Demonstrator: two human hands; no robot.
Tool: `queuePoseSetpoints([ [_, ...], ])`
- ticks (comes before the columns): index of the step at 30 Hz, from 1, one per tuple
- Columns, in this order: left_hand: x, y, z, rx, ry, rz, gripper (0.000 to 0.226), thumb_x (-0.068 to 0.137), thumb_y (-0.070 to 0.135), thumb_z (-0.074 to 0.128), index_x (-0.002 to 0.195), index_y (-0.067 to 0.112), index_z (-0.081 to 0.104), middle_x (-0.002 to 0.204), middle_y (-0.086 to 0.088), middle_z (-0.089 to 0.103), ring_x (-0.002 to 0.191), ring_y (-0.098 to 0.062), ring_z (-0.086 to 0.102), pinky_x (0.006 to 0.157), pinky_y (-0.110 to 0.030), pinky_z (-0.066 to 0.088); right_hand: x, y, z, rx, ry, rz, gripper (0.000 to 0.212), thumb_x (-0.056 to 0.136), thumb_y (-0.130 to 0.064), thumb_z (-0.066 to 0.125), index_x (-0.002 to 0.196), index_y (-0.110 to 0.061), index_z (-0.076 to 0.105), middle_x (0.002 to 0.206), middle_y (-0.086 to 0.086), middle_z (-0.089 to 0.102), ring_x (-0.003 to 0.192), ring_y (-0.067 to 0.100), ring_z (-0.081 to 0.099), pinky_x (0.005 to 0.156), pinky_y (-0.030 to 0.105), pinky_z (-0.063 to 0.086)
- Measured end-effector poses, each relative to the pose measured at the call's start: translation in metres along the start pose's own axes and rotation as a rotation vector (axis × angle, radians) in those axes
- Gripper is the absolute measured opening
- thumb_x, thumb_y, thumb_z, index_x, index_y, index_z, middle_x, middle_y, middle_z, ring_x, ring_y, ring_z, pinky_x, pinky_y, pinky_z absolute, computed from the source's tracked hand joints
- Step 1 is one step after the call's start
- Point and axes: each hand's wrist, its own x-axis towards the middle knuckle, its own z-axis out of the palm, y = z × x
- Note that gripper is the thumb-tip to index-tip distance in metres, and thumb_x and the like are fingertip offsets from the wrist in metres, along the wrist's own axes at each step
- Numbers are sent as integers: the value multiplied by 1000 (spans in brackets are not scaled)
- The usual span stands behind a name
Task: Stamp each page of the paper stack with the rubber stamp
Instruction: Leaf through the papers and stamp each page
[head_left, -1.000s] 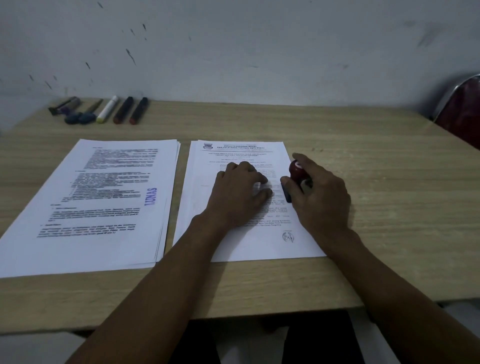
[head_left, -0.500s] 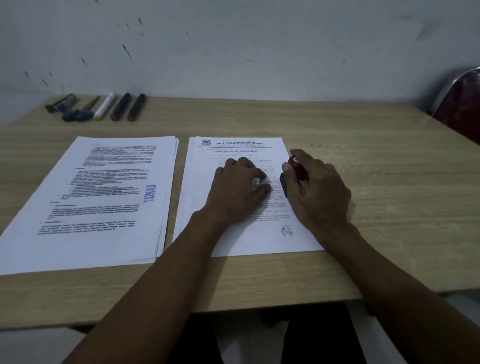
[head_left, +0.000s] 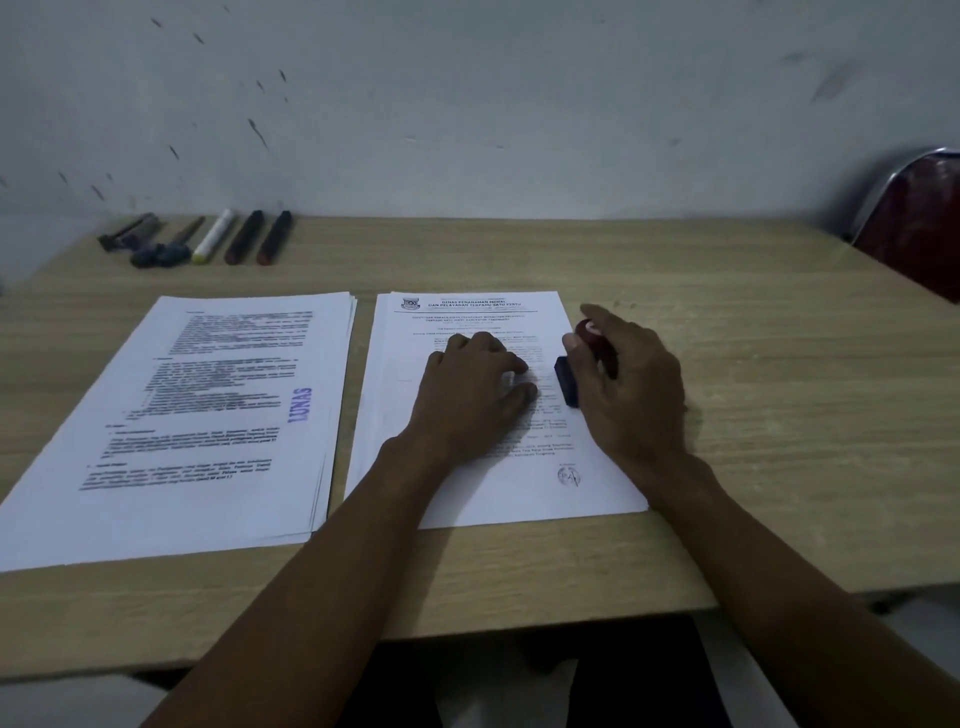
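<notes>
Two paper stacks lie side by side on the wooden table (head_left: 753, 364). The left stack (head_left: 176, 415) shows a printed page with a blue "LUNAS" mark (head_left: 300, 404) near its right edge. The right stack (head_left: 467, 312) has a letterhead page on top. My left hand (head_left: 467, 395) rests on the middle of that page with fingers bent. My right hand (head_left: 628, 384) grips the rubber stamp (head_left: 567, 382), which has a dark base and a red handle. The base sits on or just above the page's right edge; contact cannot be told.
Several markers and pens (head_left: 208, 241) lie in a row at the table's far left, close to the grey wall. A dark red chair (head_left: 914, 228) with a metal frame stands at the right end of the table. The table's near edge runs just below my forearms.
Both hands and the stamp stay in nearly the same place on the right page. Only the camera view shifts a little.
</notes>
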Motion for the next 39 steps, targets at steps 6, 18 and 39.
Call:
queuePoseSetpoints([
  [6,0,-2,0,-50,7,-1,29,88,43,59,111,27,69,118,4,59,113,-23,47,93,-38,38,26,21,-16,135,199,96,35,97,-28,56,124,-6,58,97,3,69,88,15,64,82,32,51],
  [18,0,-2,1,-61,12,-9,29,88,43,60,111,27,69,117,5,59,112,-22,47,92,-37,38,23,37,-16,136,143,162,30,91,-26,68,112,-9,54,93,-6,67,85,14,66,72,29,48],
  [39,1,-3,0,-48,-1,-6,30,88,43,59,111,27,69,118,5,59,112,-23,48,92,-38,39,25,30,-5,70,57,135,32,86,-19,72,115,-16,59,90,-8,65,77,18,66,73,30,51],
])
